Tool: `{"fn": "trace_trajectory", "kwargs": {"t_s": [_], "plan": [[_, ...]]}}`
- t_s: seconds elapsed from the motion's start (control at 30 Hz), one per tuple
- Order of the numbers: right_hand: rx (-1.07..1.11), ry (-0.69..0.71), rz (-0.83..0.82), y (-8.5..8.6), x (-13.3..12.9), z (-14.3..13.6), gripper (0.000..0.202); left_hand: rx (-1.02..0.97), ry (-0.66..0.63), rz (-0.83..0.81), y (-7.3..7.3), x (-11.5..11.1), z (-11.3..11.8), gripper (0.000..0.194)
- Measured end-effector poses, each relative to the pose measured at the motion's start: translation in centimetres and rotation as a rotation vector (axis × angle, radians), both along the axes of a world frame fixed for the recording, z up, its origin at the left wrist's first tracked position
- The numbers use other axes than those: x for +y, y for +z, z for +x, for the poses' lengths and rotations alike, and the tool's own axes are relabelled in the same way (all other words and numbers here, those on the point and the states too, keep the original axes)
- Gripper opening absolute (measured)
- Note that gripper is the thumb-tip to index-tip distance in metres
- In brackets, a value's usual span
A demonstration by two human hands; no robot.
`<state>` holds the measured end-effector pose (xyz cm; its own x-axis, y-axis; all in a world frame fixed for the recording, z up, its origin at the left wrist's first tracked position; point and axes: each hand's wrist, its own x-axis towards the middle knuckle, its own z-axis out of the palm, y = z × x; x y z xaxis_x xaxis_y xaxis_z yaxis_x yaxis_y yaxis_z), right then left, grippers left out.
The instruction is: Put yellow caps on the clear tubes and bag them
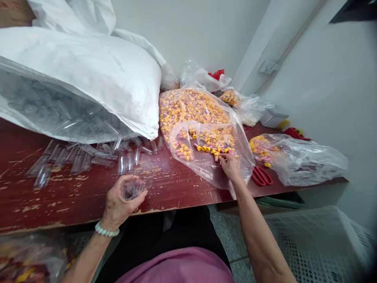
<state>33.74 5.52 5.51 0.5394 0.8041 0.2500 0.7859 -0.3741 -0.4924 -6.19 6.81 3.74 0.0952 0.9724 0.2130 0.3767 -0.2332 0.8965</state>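
Head view shows the left hand [116,202] curled around a bunch of clear tubes [132,190], above the front of the tabletop [167,182]. The right hand [231,168] has its fingers almost together at the small yellow-and-pink pieces [200,110] spread on the plastic bag [244,151], though I cannot tell if one is held. Picking seems the present step, and it calls for a fine pinch on one piece, without pushing its neighbours.

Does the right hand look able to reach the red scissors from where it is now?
Probably yes: the red scissors lie near the right hand, their handles uncovered, though the clear bag's edge lies between.
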Motion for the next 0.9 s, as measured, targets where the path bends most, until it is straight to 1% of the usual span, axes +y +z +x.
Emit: {"fn": "trace_trajectory", "kwargs": {"t_s": [0.07, 0.13, 0.17, 0.2, 0.27, 0.3, 0.33, 0.37, 0.4, 0.43, 0.5, 0.57, 0.7, 0.8, 0.9], "plan": [[0.035, 0.015, -0.045, 0.1, 0.0, -0.6, 0.025, -0.013, -0.014, 0.012, 0.1, -0.1, 0.1, 0.046], [0.102, 0.028, -0.032, 0.9, -0.1, -1.5, 0.022, -0.026, -0.040, 0.021, 0.3, -0.3, 0.3, 0.044], [0.162, 0.030, 0.029, 1.5, -0.3, -2.4, 0.021, -0.033, -0.054, 0.023, 0.4, -0.4, 0.5, 0.043], [0.238, 0.036, 0.126, 2.1, -0.6, -3.5, 0.022, -0.041, -0.067, 0.021, 0.5, -0.6, 0.7, 0.043], [0.408, 0.093, 0.383, 3.5, -1.4, -7.0, 0.024, -0.055, -0.096, 0.012, 0.8, -0.9, 1.3, 0.041], [0.475, 0.178, 0.489, 4.1, -1.9, -9.2, 0.023, -0.058, -0.109, 0.008, 0.9, -1.1, 1.7, 0.039], [0.517, 0.308, 0.545, 4.5, -2.4, -11.6, 0.018, -0.059, -0.122, 0.007, 1.1, -1.3, 2.0, 0.039], [0.537, 0.439, 0.560, 4.8, -2.7, -14.1, 0.013, -0.056, -0.134, 0.010, 1.2, -1.4, 2.3, 0.038], [0.540, 0.552, 0.551, 4.8, -2.9, -16.4, 0.009, -0.049, -0.147, 0.018, 1.2, -1.5, 2.5, 0.038], [0.517, 0.631, 0.525, 4.5, -3.0, -18.4, 0.006, -0.038, -0.156, 0.029, 1.3, -1.6, 2.7, 0.038], [0.459, 0.707, 0.474, 3.7, -3.0, -21.0, 0.003, -0.006, -0.164, 0.059, 1.3, -1.6, 2.8, 0.038], [0.407, 0.738, 0.434, 2.6, -3.0, -21.9, 0.004, 0.028, -0.151, 0.094, 1.3, -1.5, 2.8, 0.037], [0.287, 0.804, 0.361, 1.2, -3.6, -21.4, 0.012, 0.036, -0.122, 0.123, 1.1, -1.3, 2.7, 0.037], [0.194, 0.824, 0.336, 0.9, -4.0, -21.4, 0.017, 0.033, -0.129, 0.123, 1.1, -1.4, 2.6, 0.036], [0.133, 0.853, 0.306, 1.6, -4.3, -21.5, 0.015, 0.048, -0.119, 0.139, 1.3, -1.4, 2.6, 0.035]]}}
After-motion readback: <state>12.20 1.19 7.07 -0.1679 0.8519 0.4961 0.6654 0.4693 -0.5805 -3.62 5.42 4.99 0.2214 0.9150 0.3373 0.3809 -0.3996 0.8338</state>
